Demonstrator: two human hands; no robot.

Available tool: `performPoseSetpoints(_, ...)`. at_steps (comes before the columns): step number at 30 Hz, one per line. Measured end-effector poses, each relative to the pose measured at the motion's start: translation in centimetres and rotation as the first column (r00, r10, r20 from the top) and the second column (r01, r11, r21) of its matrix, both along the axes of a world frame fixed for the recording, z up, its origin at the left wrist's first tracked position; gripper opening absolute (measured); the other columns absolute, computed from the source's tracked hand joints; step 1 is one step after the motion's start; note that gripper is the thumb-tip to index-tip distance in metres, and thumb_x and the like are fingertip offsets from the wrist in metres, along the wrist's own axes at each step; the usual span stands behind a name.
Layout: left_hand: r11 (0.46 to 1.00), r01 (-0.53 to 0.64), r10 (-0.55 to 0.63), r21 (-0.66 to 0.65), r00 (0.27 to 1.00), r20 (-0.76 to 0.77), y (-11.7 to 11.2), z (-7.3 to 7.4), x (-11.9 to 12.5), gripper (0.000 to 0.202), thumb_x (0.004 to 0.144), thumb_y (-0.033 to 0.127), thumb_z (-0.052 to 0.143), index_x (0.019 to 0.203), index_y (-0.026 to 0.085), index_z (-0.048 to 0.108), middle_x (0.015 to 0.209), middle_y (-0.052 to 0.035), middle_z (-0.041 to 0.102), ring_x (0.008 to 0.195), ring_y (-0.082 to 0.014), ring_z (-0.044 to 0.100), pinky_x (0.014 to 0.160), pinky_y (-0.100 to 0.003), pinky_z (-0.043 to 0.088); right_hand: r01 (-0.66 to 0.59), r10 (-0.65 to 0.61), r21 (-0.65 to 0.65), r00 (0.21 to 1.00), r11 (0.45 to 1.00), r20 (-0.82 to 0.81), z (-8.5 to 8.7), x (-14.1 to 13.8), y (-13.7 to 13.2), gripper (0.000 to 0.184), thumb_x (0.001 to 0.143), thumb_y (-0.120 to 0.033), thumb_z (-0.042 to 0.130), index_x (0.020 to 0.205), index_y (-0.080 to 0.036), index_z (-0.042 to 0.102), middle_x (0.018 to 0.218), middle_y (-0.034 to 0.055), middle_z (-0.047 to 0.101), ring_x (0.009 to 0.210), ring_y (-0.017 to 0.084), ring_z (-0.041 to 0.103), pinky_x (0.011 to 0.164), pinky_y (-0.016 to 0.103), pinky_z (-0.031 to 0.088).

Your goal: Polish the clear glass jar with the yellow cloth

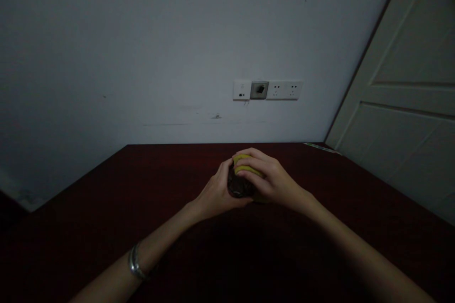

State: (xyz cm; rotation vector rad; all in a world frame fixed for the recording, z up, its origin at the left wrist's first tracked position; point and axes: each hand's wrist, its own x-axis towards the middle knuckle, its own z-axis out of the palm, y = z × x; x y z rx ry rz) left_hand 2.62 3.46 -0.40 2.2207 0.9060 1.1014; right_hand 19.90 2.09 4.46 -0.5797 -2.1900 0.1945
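Both my hands meet over the middle of a dark red table (106, 227). My left hand (215, 194) is curled around a small dark round object (237, 186), gripping it from the left. My right hand (272, 180) is closed over a yellow-green piece (244, 168) that sits on top of the dark object, fingers wrapped across it. In the dim light I cannot make out what the dark object is. A silver bracelet (134, 261) circles my left wrist.
A white wall rises behind the table, carrying a row of wall sockets (267, 90). A pale panelled door (405, 99) stands at the right. A thin light strip (322, 147) lies at the table's far right corner.
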Motion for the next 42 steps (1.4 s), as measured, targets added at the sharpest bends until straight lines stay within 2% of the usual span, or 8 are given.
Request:
performPoseSetpoints(6,1.000,-0.005,0.007,0.026,0.998,-0.056,-0.1,0.1,0.0,0.087,0.058,0.031,0.080,0.129,0.017,0.032,0.128,-0.0174,0.046,0.118,-0.0367,0.049,0.094,-0.054,0.043,0.018,-0.022,-0.060,0.998,0.998,-0.063,0.2,0.0,0.5,0.014,0.090,-0.016,0.051,0.095,-0.018,0.064,0.101,0.0075,0.060,0.097,0.018,0.058,0.087,0.037,0.049)
performPoseSetpoints(11,0.998,0.010,-0.009,-0.057,1.000,0.017,-0.1,-0.3,0.2,0.088,0.056,0.032,0.082,0.128,0.018,0.034,0.122,-0.0137,0.051,0.114,-0.0333,0.052,0.095,-0.051,0.044,-0.112,0.116,-0.040,0.985,0.993,0.125,1.0,0.8,-0.1,0.015,0.091,-0.016,0.051,0.097,-0.018,0.064,0.112,0.0095,0.058,0.113,0.019,0.051,0.095,0.039,0.046)
performPoseSetpoints(16,0.994,0.044,-0.029,-0.099,0.990,0.141,0.1,-0.6,0.4,0.089,0.059,0.033,0.081,0.131,0.020,0.031,0.121,-0.0118,0.053,0.111,-0.0297,0.054,0.093,-0.047,0.046,-0.130,0.126,0.002,0.963,0.992,0.238,1.1,0.7,-0.9,0.016,0.090,-0.016,0.052,0.097,-0.018,0.066,0.117,0.0103,0.057,0.117,0.021,0.048,0.097,0.040,0.045)
performPoseSetpoints(26,0.996,0.065,-0.057,-0.056,0.990,0.129,-0.4,0.2,0.1,0.090,0.054,0.032,0.084,0.128,0.019,0.036,0.127,-0.0146,0.051,0.117,-0.0326,0.050,0.098,-0.050,0.041,-0.057,0.052,-0.026,0.988,0.998,-0.142,0.3,0.6,0.4,0.013,0.089,-0.020,0.055,0.096,-0.020,0.066,0.102,0.0072,0.062,0.097,0.018,0.060,0.085,0.038,0.051)
performPoseSetpoints(29,0.990,0.089,-0.063,-0.114,0.975,0.214,-0.4,0.2,0.3,0.084,0.054,0.034,0.084,0.123,0.020,0.038,0.120,-0.0123,0.056,0.111,-0.0301,0.054,0.093,-0.045,0.045,-0.107,0.106,-0.001,0.987,0.994,-0.124,0.4,0.9,0.2,0.013,0.088,-0.019,0.056,0.096,-0.020,0.066,0.103,0.0073,0.063,0.104,0.020,0.059,0.088,0.039,0.050)
performPoseSetpoints(33,0.950,0.128,-0.014,-0.284,0.928,0.373,-0.2,0.2,0.5,0.069,0.063,0.038,0.079,0.116,0.020,0.039,0.100,-0.0066,0.061,0.086,-0.0203,0.062,0.070,-0.031,0.051,-0.128,0.136,0.126,0.989,0.984,-0.059,0.5,0.5,-0.2,0.015,0.086,-0.018,0.058,0.099,-0.020,0.067,0.111,0.0099,0.061,0.115,0.023,0.052,0.094,0.044,0.047)
performPoseSetpoints(35,0.943,0.136,-0.001,-0.305,0.914,0.406,-0.1,0.2,0.4,0.067,0.064,0.038,0.078,0.115,0.019,0.040,0.097,-0.0055,0.061,0.081,-0.0182,0.062,0.066,-0.028,0.050,-0.122,0.132,0.167,0.990,0.978,-0.049,0.4,0.3,-0.3,0.015,0.086,-0.016,0.059,0.098,-0.018,0.067,0.112,0.0110,0.061,0.117,0.023,0.051,0.097,0.045,0.046)
performPoseSetpoints(42,0.964,0.106,-0.018,-0.244,0.942,0.336,-0.5,-0.6,0.2,0.073,0.059,0.035,0.082,0.118,0.019,0.042,0.102,-0.0076,0.060,0.090,-0.0215,0.060,0.072,-0.031,0.051,-0.009,-0.006,-0.059,0.970,0.998,-0.242,0.1,0.1,0.0,0.012,0.086,-0.018,0.060,0.094,-0.019,0.068,0.102,0.0078,0.064,0.095,0.018,0.062,0.084,0.037,0.052)
